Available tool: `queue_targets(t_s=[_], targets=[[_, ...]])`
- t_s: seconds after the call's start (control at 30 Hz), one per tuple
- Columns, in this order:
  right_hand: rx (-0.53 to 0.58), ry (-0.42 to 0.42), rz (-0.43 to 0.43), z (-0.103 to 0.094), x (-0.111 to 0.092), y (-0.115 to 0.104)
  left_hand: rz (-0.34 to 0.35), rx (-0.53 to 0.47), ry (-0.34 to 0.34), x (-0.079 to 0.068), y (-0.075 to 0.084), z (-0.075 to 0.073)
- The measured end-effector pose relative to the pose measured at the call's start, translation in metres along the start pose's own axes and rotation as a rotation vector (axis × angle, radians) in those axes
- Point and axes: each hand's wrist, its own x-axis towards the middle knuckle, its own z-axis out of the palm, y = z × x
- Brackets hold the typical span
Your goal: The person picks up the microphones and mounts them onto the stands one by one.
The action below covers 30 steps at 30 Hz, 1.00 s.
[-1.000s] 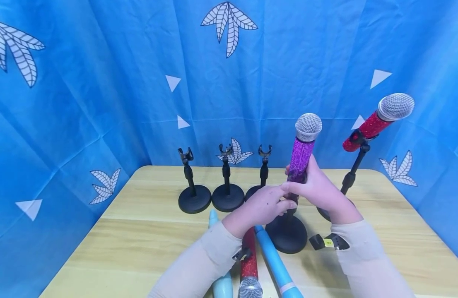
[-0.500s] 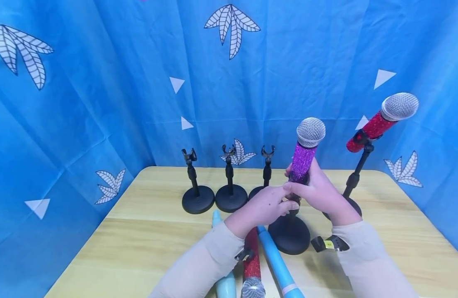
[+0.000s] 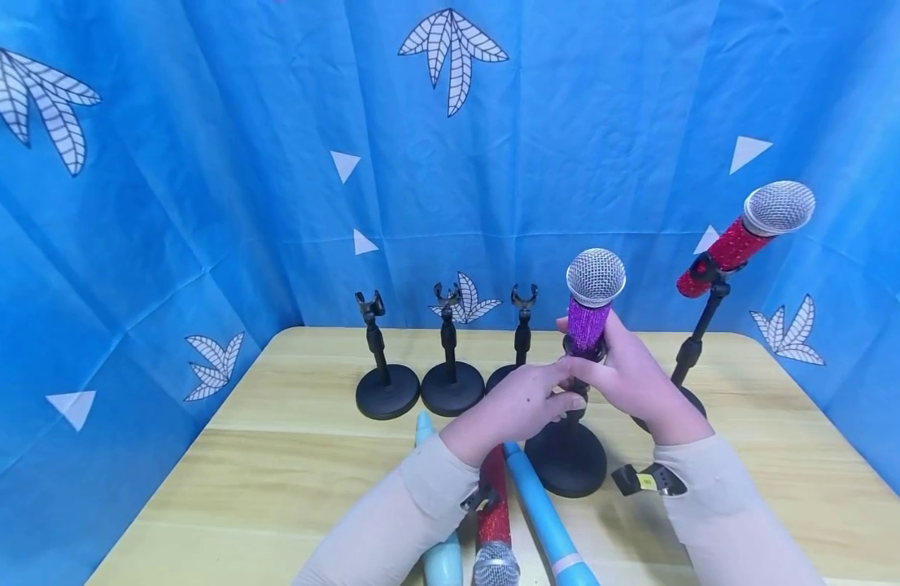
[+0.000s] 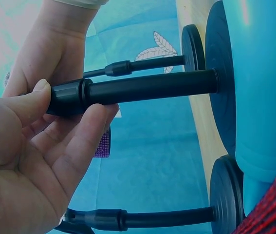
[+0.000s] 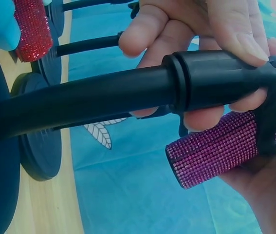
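Observation:
A purple rhinestone-covered microphone (image 3: 587, 325) with a silver mesh head sits in the clip of a black desk microphone stand (image 3: 565, 460). My left hand (image 3: 519, 403) grips the collar of that stand's post, thumb on one side and fingers on the other in the left wrist view. Just above, my right hand (image 3: 633, 378) holds the microphone at the clip. The lower end of the purple handle (image 5: 215, 148) pokes out below the clip in the right wrist view. Part of the clip is hidden by my fingers.
Three black stands with bare clips, including the leftmost stand (image 3: 387, 391), line the back. A red microphone (image 3: 736, 244) sits on another stand at right. In front lie a red microphone (image 3: 495, 521), a blue microphone (image 3: 545, 517) and a pale teal one (image 3: 443, 561).
The purple microphone has tilted, its mesh head coming down and toward me. Both hands keep their grip in nearly the same place.

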Motion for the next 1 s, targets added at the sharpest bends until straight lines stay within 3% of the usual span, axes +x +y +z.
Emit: queue_targets(t_s=[0.23, 0.7, 0.83, 1.0], targets=[[-0.033, 0.020, -0.036, 0.0024, -0.0016, 0.0022, -0.032, -0.012, -0.006, -0.0014, 0.0018, 0.0003], [-0.145, 0.087, -0.106, 0.0035, -0.0022, 0.0060, -0.033, -0.012, -0.022, -0.0014, 0.0012, 0.0016], [-0.112, 0.095, -0.120, 0.0025, -0.0021, 0.0049, -0.024, 0.013, -0.023, 0.0004, 0.0011, 0.0010], [-0.023, 0.104, -0.072, 0.0027, -0.0039, -0.0005, -0.023, 0.025, -0.023, 0.0042, 0.0014, -0.0007]])
